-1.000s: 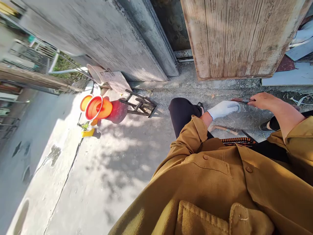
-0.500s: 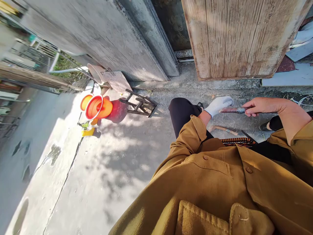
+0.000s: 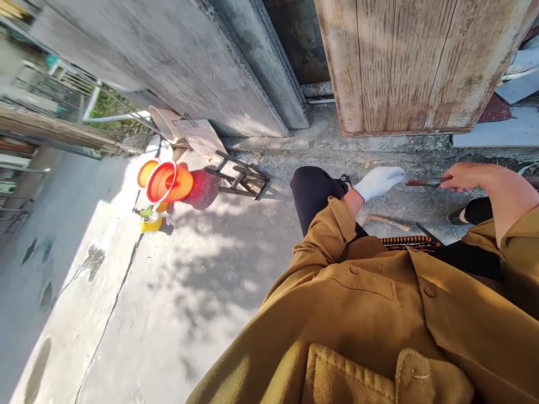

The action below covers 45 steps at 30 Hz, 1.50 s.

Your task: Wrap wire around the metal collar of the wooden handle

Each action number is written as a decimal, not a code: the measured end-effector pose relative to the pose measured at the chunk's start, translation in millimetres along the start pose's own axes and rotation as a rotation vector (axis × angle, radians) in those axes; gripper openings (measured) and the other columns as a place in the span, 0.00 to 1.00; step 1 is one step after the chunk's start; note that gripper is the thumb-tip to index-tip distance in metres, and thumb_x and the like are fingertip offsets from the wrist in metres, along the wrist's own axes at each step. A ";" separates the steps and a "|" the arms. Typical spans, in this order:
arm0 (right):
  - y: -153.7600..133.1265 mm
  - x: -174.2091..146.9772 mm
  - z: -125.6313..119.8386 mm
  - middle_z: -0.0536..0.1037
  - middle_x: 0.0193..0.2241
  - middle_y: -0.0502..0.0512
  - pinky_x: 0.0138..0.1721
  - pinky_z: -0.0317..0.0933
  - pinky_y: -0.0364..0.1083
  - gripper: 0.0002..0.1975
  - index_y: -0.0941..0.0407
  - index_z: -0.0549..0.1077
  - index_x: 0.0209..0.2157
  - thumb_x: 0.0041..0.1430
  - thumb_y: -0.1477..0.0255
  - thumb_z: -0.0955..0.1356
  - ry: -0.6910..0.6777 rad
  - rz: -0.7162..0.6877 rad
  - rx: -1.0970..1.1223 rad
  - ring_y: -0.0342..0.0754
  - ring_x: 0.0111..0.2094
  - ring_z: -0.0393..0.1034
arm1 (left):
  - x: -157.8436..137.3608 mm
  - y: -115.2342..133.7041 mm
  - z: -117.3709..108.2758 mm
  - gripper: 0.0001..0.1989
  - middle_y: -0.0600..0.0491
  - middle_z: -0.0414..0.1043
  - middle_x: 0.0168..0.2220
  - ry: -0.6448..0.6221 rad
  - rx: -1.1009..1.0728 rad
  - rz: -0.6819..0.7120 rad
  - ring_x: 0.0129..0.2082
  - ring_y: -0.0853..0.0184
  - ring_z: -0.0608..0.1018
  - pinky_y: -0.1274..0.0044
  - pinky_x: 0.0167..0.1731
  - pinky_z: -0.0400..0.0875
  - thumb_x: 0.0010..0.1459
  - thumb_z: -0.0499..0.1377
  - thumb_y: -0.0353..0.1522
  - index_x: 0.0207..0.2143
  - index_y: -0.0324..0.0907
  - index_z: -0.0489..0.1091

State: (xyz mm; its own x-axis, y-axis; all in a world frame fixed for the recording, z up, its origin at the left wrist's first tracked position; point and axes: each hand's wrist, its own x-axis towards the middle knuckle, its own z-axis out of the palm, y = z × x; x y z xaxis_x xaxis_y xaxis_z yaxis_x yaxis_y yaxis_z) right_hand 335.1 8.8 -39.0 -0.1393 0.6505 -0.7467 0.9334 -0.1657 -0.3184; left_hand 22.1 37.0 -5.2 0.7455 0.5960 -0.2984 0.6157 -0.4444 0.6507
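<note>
Jutting leftward from grasping right fingers (image 3: 451, 181), brown stick (image 3: 416, 182); left fingers (image 3: 396, 174), hold unclear.

One camera does the looking, worn on the person's head, facing forward and steeply down. Nearest the lens is the mustard-brown button-up shirt (image 3: 362, 320), filling the lower right; beyond it, right of centre, come the gloved left hand (image 3: 378, 183) and bare right hand (image 3: 465, 176). The plank panel (image 3: 404, 67) stands ahead along the top, while the wide view reaches leftward past the orange bucket (image 3: 182, 185).
</note>
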 end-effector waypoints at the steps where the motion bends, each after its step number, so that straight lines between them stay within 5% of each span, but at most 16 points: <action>1: -1.6 -2.0 3.1 0.79 0.28 0.59 0.34 0.63 0.52 0.23 0.51 0.75 0.29 0.60 0.46 0.75 -0.109 -0.059 0.033 0.54 0.30 0.71 | 0.2 -2.1 -1.5 0.20 0.48 0.87 0.58 0.023 0.012 -0.014 0.58 0.61 0.84 0.75 0.63 0.72 0.78 0.53 0.32 0.60 0.39 0.82; 3: -8.5 -8.1 7.1 0.79 0.28 0.57 0.33 0.62 0.52 0.26 0.52 0.76 0.30 0.56 0.42 0.76 -0.251 -0.173 0.080 0.52 0.29 0.70 | -0.1 -5.7 -4.7 0.20 0.48 0.87 0.58 0.060 0.032 -0.049 0.58 0.61 0.84 0.75 0.62 0.73 0.78 0.53 0.32 0.60 0.40 0.82; 12: -55.0 -42.8 5.9 0.75 0.29 0.52 0.34 0.61 0.49 0.33 0.54 0.80 0.35 0.54 0.36 0.77 -0.417 -0.493 0.326 0.47 0.29 0.66 | 9.9 -14.3 8.8 0.19 0.48 0.87 0.58 0.114 -0.085 -0.052 0.58 0.63 0.84 0.74 0.64 0.74 0.77 0.53 0.30 0.59 0.38 0.82; 16: -53.8 -43.1 0.6 0.75 0.30 0.54 0.36 0.61 0.48 0.34 0.55 0.76 0.33 0.56 0.35 0.77 -0.018 -0.511 0.662 0.45 0.30 0.63 | 16.1 -11.6 26.6 0.17 0.44 0.87 0.52 0.014 -0.223 -0.056 0.49 0.64 0.84 0.74 0.57 0.77 0.77 0.54 0.31 0.55 0.34 0.81; 19: -37.3 -32.3 -8.5 0.77 0.34 0.57 0.36 0.62 0.49 0.30 0.54 0.75 0.36 0.63 0.39 0.75 0.373 -0.294 0.810 0.46 0.31 0.64 | 10.7 -4.5 28.6 0.19 0.47 0.86 0.46 -0.068 -0.295 -0.022 0.41 0.65 0.82 0.74 0.50 0.78 0.79 0.53 0.36 0.56 0.37 0.81; 21: -24.5 -21.1 -13.2 0.79 0.34 0.59 0.38 0.63 0.50 0.26 0.53 0.75 0.37 0.70 0.44 0.72 0.462 -0.074 0.623 0.49 0.32 0.68 | 6.3 0.2 24.5 0.19 0.48 0.86 0.49 -0.082 -0.290 0.006 0.44 0.65 0.82 0.74 0.53 0.77 0.79 0.52 0.36 0.55 0.38 0.81; 24: -13.0 -2.7 -12.1 0.81 0.34 0.62 0.41 0.62 0.52 0.21 0.52 0.74 0.35 0.74 0.49 0.69 0.345 0.107 0.145 0.56 0.37 0.74 | 2.5 4.9 17.1 0.18 0.50 0.86 0.55 -0.089 -0.207 0.063 0.53 0.65 0.83 0.75 0.62 0.73 0.78 0.53 0.34 0.55 0.39 0.82; 27: -12.4 11.8 -3.4 0.80 0.32 0.61 0.41 0.61 0.53 0.18 0.51 0.73 0.32 0.70 0.54 0.71 0.209 0.080 -0.056 0.58 0.36 0.74 | 1.1 6.9 15.0 0.18 0.49 0.86 0.57 -0.112 -0.124 0.094 0.55 0.64 0.83 0.76 0.63 0.72 0.78 0.53 0.32 0.57 0.39 0.82; 36: -5.2 7.9 9.8 0.81 0.26 0.56 0.33 0.63 0.51 0.20 0.51 0.75 0.28 0.61 0.49 0.74 -0.062 -0.049 -0.044 0.54 0.29 0.74 | 5.7 -2.4 17.4 0.20 0.49 0.87 0.56 -0.040 0.056 0.026 0.56 0.60 0.85 0.73 0.61 0.74 0.79 0.53 0.35 0.60 0.42 0.83; 45: -50.8 -36.6 5.4 0.76 0.29 0.52 0.34 0.60 0.48 0.30 0.54 0.79 0.34 0.59 0.39 0.76 -0.437 -0.490 0.274 0.46 0.29 0.67 | 6.9 -3.8 13.6 0.17 0.47 0.86 0.56 0.027 -0.216 0.040 0.55 0.64 0.83 0.74 0.64 0.73 0.76 0.54 0.31 0.55 0.36 0.82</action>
State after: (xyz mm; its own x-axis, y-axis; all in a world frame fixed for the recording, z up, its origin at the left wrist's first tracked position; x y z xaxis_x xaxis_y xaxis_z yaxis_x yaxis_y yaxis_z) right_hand 291.0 -10.6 1.3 -0.6950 0.3503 -0.6279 0.6207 -0.1484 -0.7699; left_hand 28.4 33.7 -19.3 0.7594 0.5997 -0.2523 0.5147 -0.3164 0.7969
